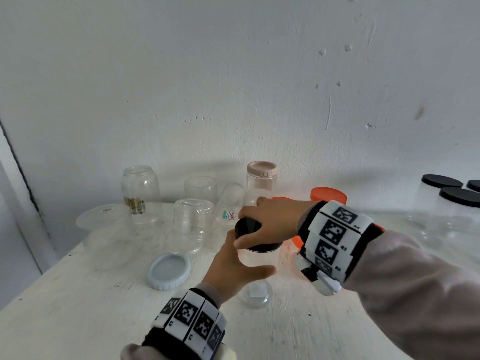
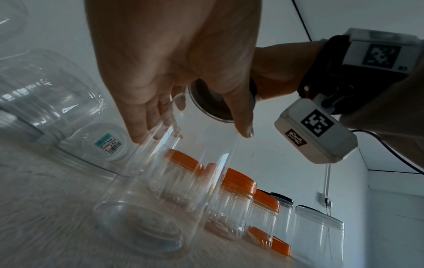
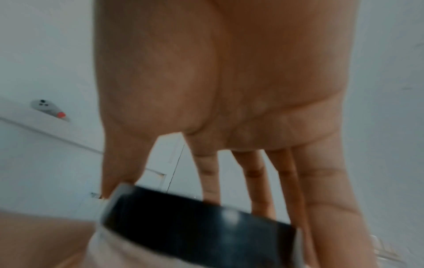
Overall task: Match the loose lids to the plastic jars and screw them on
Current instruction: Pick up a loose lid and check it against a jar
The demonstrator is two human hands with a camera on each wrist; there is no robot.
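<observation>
A tall clear plastic jar (image 1: pixel 259 281) stands upright on the white table (image 1: pixel 78 320) in the head view. My left hand (image 1: pixel 233 266) wraps around its upper wall, thumb on the near side. A black lid (image 1: pixel 248 227) sits on the jar's mouth, and my right hand (image 1: pixel 265 224) grips it from above with fingers round the rim. In the left wrist view the clear jar (image 2: pixel 160 208) and the black lid's (image 2: pixel 206 101) underside show. The right wrist view has the black lid (image 3: pixel 197 223) at my fingertips (image 3: pixel 259 203).
A loose pale blue lid (image 1: pixel 168 271) lies left of the jar. Several clear jars (image 1: pixel 191 227) stand upside down behind, plus a pink-lidded jar (image 1: pixel 261 178). Orange-lidded jars (image 1: pixel 328 196) sit behind my right wrist, and black-lidded jars (image 1: pixel 457 201) are at far right. A clear tub (image 1: pixel 104 219) lies at the left.
</observation>
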